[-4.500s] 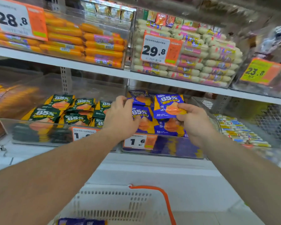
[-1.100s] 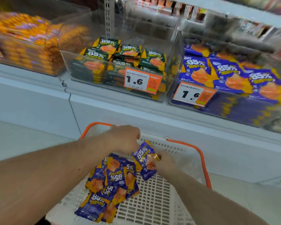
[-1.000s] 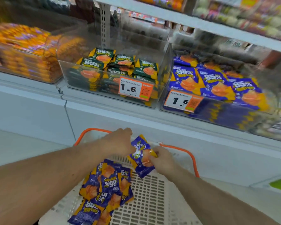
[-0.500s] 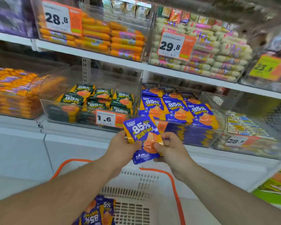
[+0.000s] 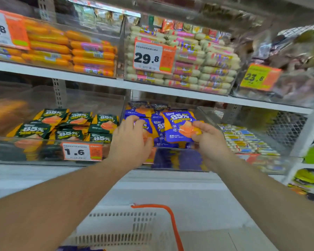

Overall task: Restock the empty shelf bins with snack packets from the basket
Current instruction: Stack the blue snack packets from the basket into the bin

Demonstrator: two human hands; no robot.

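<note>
Light, limp and slick-filmed, the blue snack packet (image 5: 179, 126) hangs over the blue bin (image 5: 203, 115), pinched at its lower corner by the right hand (image 5: 209, 140), while the left hand (image 5: 130, 142) rests spread-fingered on packets inside.

Both hands now reach over the clear bin (image 5: 170, 158); the right hand (image 5: 209, 140) alone pinches the blue packet (image 5: 178, 126), the left hand (image 5: 130, 142) on the stacked packets.

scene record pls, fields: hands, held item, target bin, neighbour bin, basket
right hand: pinches a blue packet over the bin
left hand: fingers on the blue packets already in the bin; grip unclear
target bin: clear, holds blue packets
neighbour bin: green packets, tag 1.6
basket: white, orange handle, below the shelf
</note>
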